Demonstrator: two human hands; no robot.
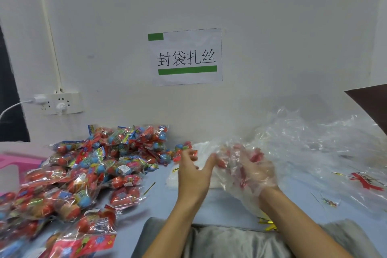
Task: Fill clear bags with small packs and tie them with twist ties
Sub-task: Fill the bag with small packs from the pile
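The right hand [254, 171] sits inside a clear bag [236, 178], so film covers it and blurs its fingers; red packs [256, 156] show through the plastic at its palm and fingertips, but whether the fingers close on them cannot be told. The left hand [193, 172] is just beside it, palm turned toward the bag, thumb up against the film at the bag's mouth and fingers loosely curled (no clear pinch shows, and motion blur softens the fingertips). A small red and blue pack [184, 149] lies right behind the left fingers; touching or apart, I cannot tell.

The bag is thin, crinkled and glossy, held above the tabletop [159, 197] between the two hands, its lower end hanging toward the right wrist.

Left of the left hand a heap of filled bags [83, 174] spreads to the frame's edge, each stuffed with red, blue and yellow packs; the nearest ones are cut off at the bottom left. A gold tie [149, 188] lies between the heap and the left wrist. More yellow ties [268, 224] lie under the right forearm, partly hidden. Right of the right hand is a loose pile of empty clear bags [314, 138]. Behind the hands lies a white stack [201, 149], mostly hidden.
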